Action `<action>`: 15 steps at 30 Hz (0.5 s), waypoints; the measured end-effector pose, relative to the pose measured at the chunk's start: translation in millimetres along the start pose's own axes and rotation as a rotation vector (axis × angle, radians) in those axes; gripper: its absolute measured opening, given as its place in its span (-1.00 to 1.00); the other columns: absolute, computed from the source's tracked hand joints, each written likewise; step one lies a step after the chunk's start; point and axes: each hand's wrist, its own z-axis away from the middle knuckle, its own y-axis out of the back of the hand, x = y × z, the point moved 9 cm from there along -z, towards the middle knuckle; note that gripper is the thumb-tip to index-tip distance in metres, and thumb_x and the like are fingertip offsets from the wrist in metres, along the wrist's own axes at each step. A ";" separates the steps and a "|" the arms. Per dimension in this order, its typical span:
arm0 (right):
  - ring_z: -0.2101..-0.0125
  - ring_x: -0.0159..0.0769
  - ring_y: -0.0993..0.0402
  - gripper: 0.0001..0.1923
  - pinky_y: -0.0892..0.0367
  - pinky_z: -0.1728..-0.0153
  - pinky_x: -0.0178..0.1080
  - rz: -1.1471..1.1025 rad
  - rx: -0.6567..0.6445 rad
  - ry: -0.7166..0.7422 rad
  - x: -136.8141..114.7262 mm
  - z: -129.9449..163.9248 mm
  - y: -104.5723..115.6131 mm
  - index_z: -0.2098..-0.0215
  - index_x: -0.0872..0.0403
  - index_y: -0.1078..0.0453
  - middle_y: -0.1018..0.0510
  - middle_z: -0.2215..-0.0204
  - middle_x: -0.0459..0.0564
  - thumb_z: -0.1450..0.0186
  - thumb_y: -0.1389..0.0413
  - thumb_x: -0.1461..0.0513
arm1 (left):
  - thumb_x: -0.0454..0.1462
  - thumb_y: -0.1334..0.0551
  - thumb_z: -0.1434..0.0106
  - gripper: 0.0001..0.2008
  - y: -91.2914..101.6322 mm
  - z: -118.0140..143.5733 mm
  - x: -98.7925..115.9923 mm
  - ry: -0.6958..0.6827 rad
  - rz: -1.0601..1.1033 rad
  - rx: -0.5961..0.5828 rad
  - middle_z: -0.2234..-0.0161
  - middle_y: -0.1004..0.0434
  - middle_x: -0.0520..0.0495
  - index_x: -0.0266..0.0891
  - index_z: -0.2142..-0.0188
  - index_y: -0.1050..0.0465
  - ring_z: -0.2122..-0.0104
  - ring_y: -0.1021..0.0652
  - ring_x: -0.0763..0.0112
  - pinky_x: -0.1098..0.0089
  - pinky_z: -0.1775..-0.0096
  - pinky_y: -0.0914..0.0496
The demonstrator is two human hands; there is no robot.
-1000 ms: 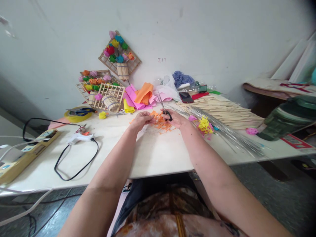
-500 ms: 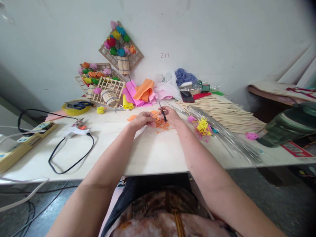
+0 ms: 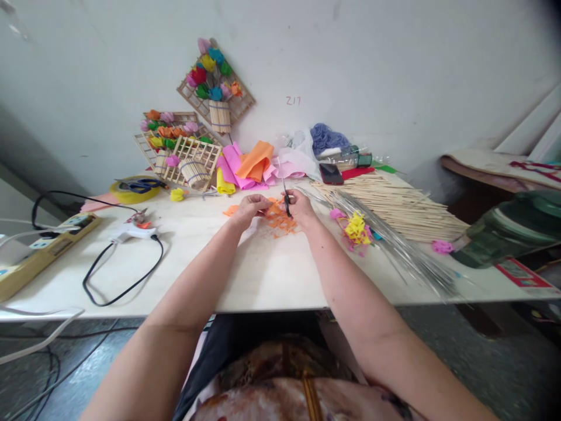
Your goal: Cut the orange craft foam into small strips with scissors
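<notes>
My right hand (image 3: 301, 209) is closed round the dark handles of a pair of scissors (image 3: 287, 202), whose thin blades point up and away from me. Left of it, my left hand (image 3: 250, 211) pinches a piece of orange crepe paper (image 3: 272, 206) between thumb and fingers; its exact shape is hard to make out. Beneath and between both hands, small orange paper scraps (image 3: 283, 223) lie scattered on the white table (image 3: 267, 275). One more orange piece (image 3: 230, 210) rests beyond my left hand.
Crepe paper rolls (image 3: 256, 161) and stick-frame flower panels (image 3: 195, 169) stand at the back. Right are yellow scraps (image 3: 357, 228), metal wires (image 3: 407, 257), wooden sticks (image 3: 390, 202), a phone (image 3: 331, 173) and a green bottle (image 3: 504, 228). Left are a glue gun (image 3: 134, 233), power strip (image 3: 48, 251) and tape (image 3: 135, 190).
The scissors have turned slightly in my right hand, and that hand has shifted a little left. My left hand has risen slightly off the scraps. The whole view has shifted a bit.
</notes>
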 end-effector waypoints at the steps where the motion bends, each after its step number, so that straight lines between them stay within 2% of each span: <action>1: 0.64 -0.51 -0.29 -0.65 -0.17 0.64 -0.45 -0.025 0.030 -0.020 0.5 0.6 0.9 0.26 0.07 -0.35 -0.40 0.62 -0.30 0.04 -0.16 0.42 | -0.11 -0.48 0.16 -0.67 -0.1 0.7 0.9 -0.011 0.019 0.008 0.59 -0.45 0.02 -0.26 0.54 -0.46 0.55 -0.46 0.48 0.42 0.42 -0.39; 6: 0.66 -0.47 -0.37 -0.61 -0.05 0.74 -0.48 -0.156 0.153 -0.086 3.8 4.2 5.5 0.19 0.05 -0.33 -0.46 0.60 -0.27 -0.02 -0.13 0.44 | -0.02 -0.54 0.24 -0.56 -10.8 4.4 -0.9 -0.003 0.041 -0.069 0.49 -0.53 -0.03 -0.28 0.50 -0.51 0.44 -0.53 0.42 0.36 0.31 -0.44; 10: 0.68 -0.48 -0.37 -0.61 -0.02 0.77 -0.48 -0.194 0.164 -0.098 5.0 6.1 4.0 0.18 0.07 -0.34 -0.44 0.63 -0.29 -0.03 -0.12 0.47 | -0.01 -0.55 0.24 -0.53 -11.0 3.1 -4.8 0.003 0.077 -0.055 0.46 -0.58 -0.07 -0.30 0.47 -0.53 0.43 -0.56 0.41 0.36 0.27 -0.44; 15: 0.69 -0.50 -0.35 -0.61 -0.01 0.77 -0.49 -0.174 0.160 -0.105 5.1 9.1 -2.2 0.18 0.07 -0.35 -0.44 0.63 -0.29 -0.04 -0.11 0.48 | -0.07 -0.55 0.18 -0.57 -6.4 1.8 -11.4 0.037 0.100 -0.011 0.50 -0.58 -0.09 -0.30 0.51 -0.44 0.44 -0.59 0.37 0.37 0.30 -0.44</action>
